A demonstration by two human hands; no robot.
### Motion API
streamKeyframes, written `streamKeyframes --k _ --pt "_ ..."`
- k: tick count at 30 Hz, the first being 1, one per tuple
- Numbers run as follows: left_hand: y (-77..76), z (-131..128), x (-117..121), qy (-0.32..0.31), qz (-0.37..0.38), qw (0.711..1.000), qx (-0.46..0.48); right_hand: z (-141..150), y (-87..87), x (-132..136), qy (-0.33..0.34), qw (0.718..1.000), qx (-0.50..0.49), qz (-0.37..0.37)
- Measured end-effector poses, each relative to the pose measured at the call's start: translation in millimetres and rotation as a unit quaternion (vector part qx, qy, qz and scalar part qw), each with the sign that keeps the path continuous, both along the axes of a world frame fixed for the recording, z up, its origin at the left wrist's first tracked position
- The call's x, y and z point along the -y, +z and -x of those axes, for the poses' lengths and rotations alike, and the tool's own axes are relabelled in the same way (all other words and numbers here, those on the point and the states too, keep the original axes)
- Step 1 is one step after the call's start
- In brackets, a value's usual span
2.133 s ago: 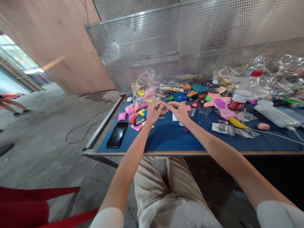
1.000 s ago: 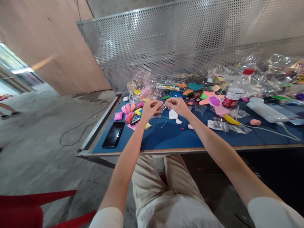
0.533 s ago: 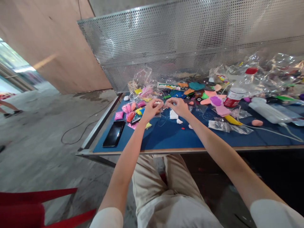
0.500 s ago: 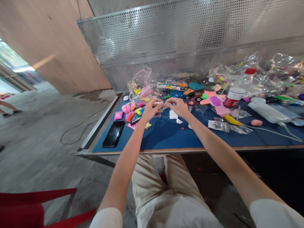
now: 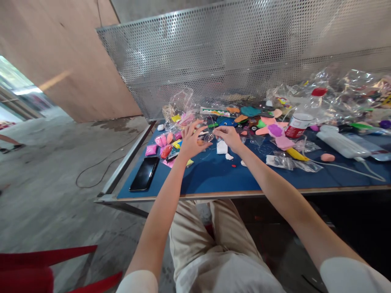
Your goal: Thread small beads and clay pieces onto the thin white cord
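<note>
Seat: a red chair (image 5: 45, 268) shows at the lower left, nearest the camera; the person's lap in beige trousers (image 5: 210, 240) sits below the table edge.
Table: the blue-topped table (image 5: 214, 177) has a bare patch along its near edge, between the two forearms.
Phone: a black phone (image 5: 144, 173) lies flat near the left corner, screen dark, well apart from both hands.
Left hand: the left hand (image 5: 191, 140) is raised just over the table with fingers fanned apart and gripping nothing; it hovers beside the coloured packets.
Right hand: the right hand (image 5: 227, 136) is curled, thumb and forefinger tips drawn together on something thin and clear; what it is exactly is too small to tell.
Wire: a thin clear wire (image 5: 208, 151) loops on the table between the two hands, its upper end running toward the right fingertips.
White lump: a white clay lump (image 5: 222, 147) rests on the table just below the right hand, with small white and red crumbs nearby.
Packets: pink, yellow and red clay packets (image 5: 166, 146) lie in a cluster left of the left hand.
Middle ground: flat clay shapes (image 5: 269, 124) in pink, orange, teal and purple lie beyond the right hand; a white jar (image 5: 297, 125) stands to their right.
Far side: crumpled clear wrappers (image 5: 345, 95) are heaped against the perforated metal panel (image 5: 244, 53).
</note>
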State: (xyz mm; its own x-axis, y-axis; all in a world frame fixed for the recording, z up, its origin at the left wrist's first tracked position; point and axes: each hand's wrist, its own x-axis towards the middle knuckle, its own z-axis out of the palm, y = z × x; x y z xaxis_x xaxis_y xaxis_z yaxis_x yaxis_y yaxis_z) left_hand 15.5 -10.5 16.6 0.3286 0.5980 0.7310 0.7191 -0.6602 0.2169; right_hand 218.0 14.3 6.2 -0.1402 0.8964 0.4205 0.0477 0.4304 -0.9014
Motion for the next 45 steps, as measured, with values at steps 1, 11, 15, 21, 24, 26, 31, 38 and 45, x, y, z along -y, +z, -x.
streamKeyframes --k 1,11,15,21,24,26,31,38,45 --pt "-1.0 0 -1 0.008 0.000 1.000 -0.009 0 -0.5 0 0.006 1.000 -0.002 0.004" --pt "3.7 0 -4 -0.026 0.089 0.993 0.079 5 -0.3 7 -0.010 0.991 0.103 -0.085" --pt "6.9 2 -3 -0.068 0.160 0.965 0.195 9 0.1 17 -0.060 0.978 0.146 -0.135" --pt "12.5 0 3 -0.119 0.193 0.934 0.278 19 -1.9 27 -0.071 0.980 0.111 -0.149" --pt "14.2 0 4 -0.122 0.181 0.938 0.270 20 -0.1 27 -0.051 0.986 0.090 -0.130" --pt "14.3 1 3 -0.131 0.197 0.937 0.257 19 2.4 27 -0.031 0.991 0.071 -0.109" --pt "13.5 4 0 -0.140 0.217 0.933 0.252 16 8.0 28 -0.008 0.995 0.042 -0.087" --pt "14.0 2 4 -0.143 0.215 0.926 0.276 16 8.3 28 -0.001 0.996 0.038 -0.076" --pt "14.2 -2 6 -0.141 0.215 0.910 0.326 19 6.5 31 -0.004 0.993 0.053 -0.107"
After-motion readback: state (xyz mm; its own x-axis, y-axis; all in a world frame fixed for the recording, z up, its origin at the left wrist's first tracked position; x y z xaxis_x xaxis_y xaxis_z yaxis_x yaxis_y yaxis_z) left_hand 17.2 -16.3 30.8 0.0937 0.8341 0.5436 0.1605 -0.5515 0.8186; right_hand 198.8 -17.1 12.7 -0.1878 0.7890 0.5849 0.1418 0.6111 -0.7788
